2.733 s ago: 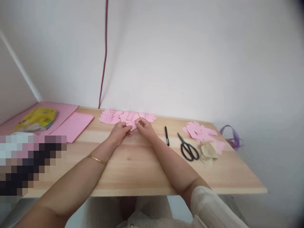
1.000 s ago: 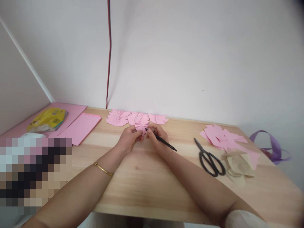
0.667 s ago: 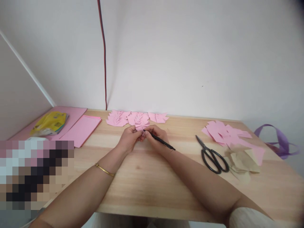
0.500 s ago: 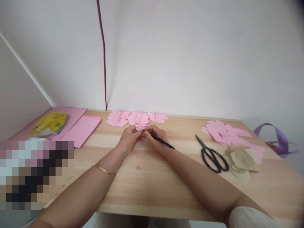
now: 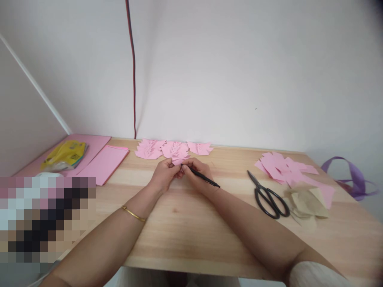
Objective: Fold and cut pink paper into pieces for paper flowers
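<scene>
Wooden table against a white wall, and you're mid-table with pen on paper.
Your left hand pinches a small pink paper piece, just in front of the pink cutouts; your right hand grips a black pen, tip at that piece; scissors lie well apart to your right.

Two hands over the wooden table: left hand, right hand; one black pen; one pair of black scissors at right; one purple ribbon far right; one yellow packet far left; one gold bracelet; one red cable on the wall; two groups of pink cut pieces, exact number not countable.
</scene>
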A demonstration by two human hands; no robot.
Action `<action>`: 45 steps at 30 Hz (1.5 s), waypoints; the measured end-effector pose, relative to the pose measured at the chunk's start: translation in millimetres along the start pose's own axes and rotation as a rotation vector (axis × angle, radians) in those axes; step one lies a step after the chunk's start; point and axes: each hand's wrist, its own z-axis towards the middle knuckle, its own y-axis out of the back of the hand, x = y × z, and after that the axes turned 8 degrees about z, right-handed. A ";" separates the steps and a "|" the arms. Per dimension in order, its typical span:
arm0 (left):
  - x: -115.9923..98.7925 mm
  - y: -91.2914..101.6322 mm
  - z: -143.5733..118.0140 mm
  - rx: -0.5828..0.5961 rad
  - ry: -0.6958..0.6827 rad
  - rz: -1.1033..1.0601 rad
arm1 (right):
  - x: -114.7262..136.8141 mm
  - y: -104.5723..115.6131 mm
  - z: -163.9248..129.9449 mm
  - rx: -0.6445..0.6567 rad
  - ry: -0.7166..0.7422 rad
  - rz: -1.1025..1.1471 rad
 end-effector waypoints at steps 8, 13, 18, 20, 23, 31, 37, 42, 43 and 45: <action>2.6 1.6 1.6 0.003 -0.011 0.009 | 2.8 -0.7 -0.8 -0.009 -0.008 0.000; 2.9 1.5 1.4 0.005 -0.009 0.008 | 2.9 0.2 -0.8 0.000 0.006 -0.016; 2.5 1.3 0.7 0.003 -0.006 0.005 | 7.4 1.2 -0.5 0.025 -0.010 -0.043; 3.2 1.8 1.0 0.002 -0.013 0.012 | 9.4 1.3 -0.5 0.032 -0.016 -0.051; 4.3 2.6 1.8 0.005 -0.017 0.024 | 10.0 0.8 -0.7 0.012 -0.003 -0.063; 2.1 1.9 0.3 0.005 -0.015 0.027 | 7.6 0.2 -1.0 0.010 -0.005 -0.060; 3.3 2.8 1.4 0.009 -0.012 0.018 | 8.4 0.3 -0.8 0.008 -0.007 -0.067; 3.0 2.4 1.1 0.005 -0.014 0.021 | 5.3 -1.8 -0.8 -0.011 0.009 -0.052; 2.5 2.2 0.8 0.002 -0.011 0.020 | 5.2 -1.8 -0.9 -0.011 0.010 -0.049; 1.7 1.8 0.5 -0.004 -0.005 0.007 | 6.3 -1.4 -1.0 -0.017 0.013 -0.040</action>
